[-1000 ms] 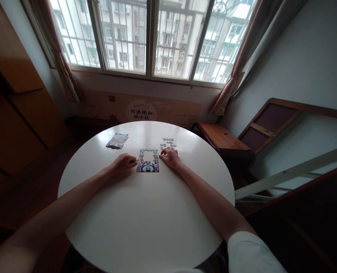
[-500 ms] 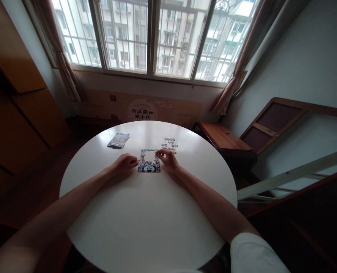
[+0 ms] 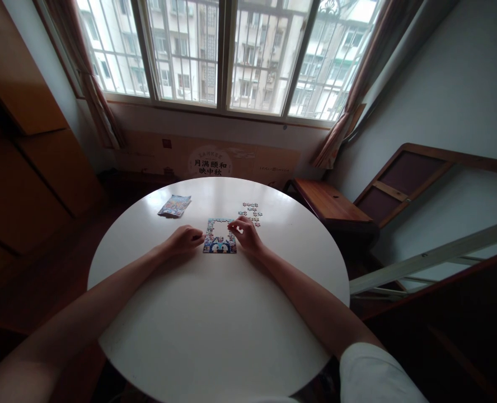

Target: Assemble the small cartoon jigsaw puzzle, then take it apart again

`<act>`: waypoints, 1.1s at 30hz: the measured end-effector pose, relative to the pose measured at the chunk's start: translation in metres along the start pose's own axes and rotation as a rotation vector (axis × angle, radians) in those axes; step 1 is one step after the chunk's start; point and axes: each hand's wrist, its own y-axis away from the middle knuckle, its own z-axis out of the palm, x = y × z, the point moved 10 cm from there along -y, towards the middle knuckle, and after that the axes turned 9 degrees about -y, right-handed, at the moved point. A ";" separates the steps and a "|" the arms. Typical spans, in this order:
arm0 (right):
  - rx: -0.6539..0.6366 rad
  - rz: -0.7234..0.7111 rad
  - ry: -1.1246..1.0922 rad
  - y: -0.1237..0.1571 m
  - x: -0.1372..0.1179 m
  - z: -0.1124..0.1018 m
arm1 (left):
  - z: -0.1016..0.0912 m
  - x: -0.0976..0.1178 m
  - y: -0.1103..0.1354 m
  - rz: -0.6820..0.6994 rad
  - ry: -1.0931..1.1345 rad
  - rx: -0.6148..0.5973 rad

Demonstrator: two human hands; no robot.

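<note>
A small, partly filled jigsaw puzzle (image 3: 220, 248) lies flat on the round white table (image 3: 215, 324), with a blue cartoon figure along its lower part and a white gap in its upper middle. Close by its left edge rests my left hand (image 3: 186, 239), fingers curled in, with nothing visible in them. My right hand (image 3: 247, 234) reaches over the puzzle's right side. Its thumb and forefinger are pinched at the gap's right border on what looks like a jigsaw piece, mostly hidden by the fingertips. Several loose jigsaw pieces (image 3: 252, 209) lie just beyond that hand.
A crumpled, colourful printed packet (image 3: 174, 206) lies at the table's back left. Behind the table stand a printed panel (image 3: 244, 159) and a barred window. To the right are a low wooden bench (image 3: 330, 200) and a leaning framed board (image 3: 403, 182).
My right fingertips have shifted very slightly left at the gap's border, still pinched. The left hand stays in place, and the loose pieces look the same.
</note>
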 end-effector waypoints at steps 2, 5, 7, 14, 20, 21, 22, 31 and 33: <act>0.012 0.045 -0.059 -0.001 0.006 -0.001 | 0.001 0.000 0.000 0.003 -0.001 -0.001; 0.021 0.072 -0.109 -0.001 0.010 -0.001 | 0.001 0.000 0.000 0.011 0.000 0.002; 0.017 0.074 -0.128 -0.001 0.011 -0.001 | 0.002 0.000 -0.001 0.014 -0.006 -0.001; 0.015 0.084 -0.181 -0.001 0.010 0.000 | 0.003 -0.002 0.000 0.019 -0.024 -0.002; 0.008 0.124 -0.188 0.000 0.015 0.001 | 0.003 -0.001 0.000 0.018 -0.022 -0.002; 0.010 0.132 -0.191 0.000 0.016 0.001 | 0.003 -0.001 0.000 0.017 -0.019 -0.004; 0.010 0.139 -0.194 0.000 0.016 0.001 | 0.003 -0.001 0.000 0.016 -0.015 -0.006; 0.014 0.154 -0.211 -0.001 0.019 0.001 | 0.002 0.001 -0.001 0.008 -0.016 -0.011; 0.015 0.143 -0.209 -0.001 0.019 0.002 | 0.002 0.001 0.000 0.002 -0.015 -0.017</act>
